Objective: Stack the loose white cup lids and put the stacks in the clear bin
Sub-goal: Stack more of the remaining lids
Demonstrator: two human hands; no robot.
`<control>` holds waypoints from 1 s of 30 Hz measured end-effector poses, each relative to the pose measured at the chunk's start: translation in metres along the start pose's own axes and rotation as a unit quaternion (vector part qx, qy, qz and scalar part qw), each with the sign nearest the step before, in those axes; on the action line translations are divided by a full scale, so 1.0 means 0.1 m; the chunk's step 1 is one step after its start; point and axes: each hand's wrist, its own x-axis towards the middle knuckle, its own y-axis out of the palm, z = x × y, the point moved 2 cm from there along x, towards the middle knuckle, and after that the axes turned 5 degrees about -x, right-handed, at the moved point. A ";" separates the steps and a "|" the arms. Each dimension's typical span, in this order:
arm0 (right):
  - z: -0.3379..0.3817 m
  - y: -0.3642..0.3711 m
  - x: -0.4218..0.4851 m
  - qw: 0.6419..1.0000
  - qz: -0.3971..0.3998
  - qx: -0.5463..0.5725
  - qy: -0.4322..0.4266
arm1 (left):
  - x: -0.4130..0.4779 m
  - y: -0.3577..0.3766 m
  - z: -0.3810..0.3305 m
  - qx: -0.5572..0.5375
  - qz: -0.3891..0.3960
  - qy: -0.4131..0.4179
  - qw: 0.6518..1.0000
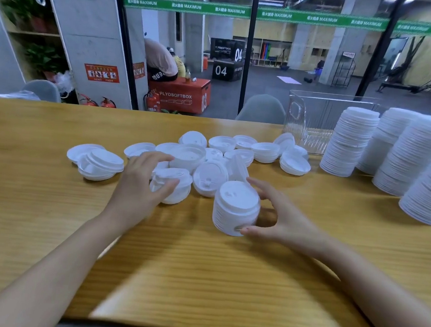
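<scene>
Several loose white cup lids (221, 148) lie scattered across the middle of the wooden table (199, 279). A short stack of lids (235, 208) stands in front of them, and my right hand (280, 218) grips it from the right, thumb at its base and fingers behind. My left hand (142, 180) pinches a small pile of lids (174, 186) at the near edge of the scatter. The clear bin (314, 120) stands at the back right, behind tall stacks.
Several tall stacks of white lids (349, 141) stand along the right side of the table, in front of the bin. A glass wall runs behind the table's far edge. Grey chair backs (262, 108) show beyond it.
</scene>
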 end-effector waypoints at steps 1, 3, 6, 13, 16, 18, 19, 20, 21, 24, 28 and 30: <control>0.00 0.01 -0.02 1.000 -0.011 -0.005 -0.002 | -0.02 -0.01 0.06 0.010 0.003 -0.027 1.000; -0.02 0.03 -0.04 1.000 -0.030 0.001 0.000 | -0.05 -0.01 0.17 0.029 0.020 -0.081 0.996; -0.03 0.05 -0.05 0.999 -0.047 0.015 0.001 | -0.03 0.04 0.25 0.021 0.049 -0.139 0.989; -0.03 -0.02 -0.07 0.997 -0.069 0.002 -0.018 | 0.03 0.10 0.25 0.019 0.062 -0.137 0.988; -0.01 -0.03 -0.07 0.997 -0.074 -0.004 -0.030 | 0.03 0.10 0.25 0.012 0.060 -0.139 0.988; -0.01 -0.03 -0.08 0.996 -0.079 -0.003 -0.036 | 0.03 0.10 0.26 -0.003 0.060 -0.146 0.987; 0.00 -0.04 -0.08 0.996 -0.081 -0.003 -0.038 | 0.03 0.10 0.26 -0.007 0.061 -0.149 0.987; 0.00 -0.04 -0.09 0.996 -0.081 -0.003 -0.040 | 0.02 0.10 0.27 -0.010 0.062 -0.149 0.987; 0.00 -0.05 -0.10 0.996 -0.079 -0.001 -0.040 | 0.02 0.10 0.26 -0.013 0.061 -0.149 0.987; 0.00 -0.08 -0.13 0.996 -0.078 0.005 -0.041 | 0.01 0.07 0.19 -0.042 0.026 -0.147 0.988; 0.00 -0.13 -0.15 0.995 -0.087 -0.005 -0.052 | -0.02 0.02 -0.02 -0.104 -0.028 -0.135 0.985; 0.00 -0.16 -0.15 0.994 -0.091 -0.027 -0.060 | -0.02 0.04 -0.18 -0.130 -0.020 -0.121 0.984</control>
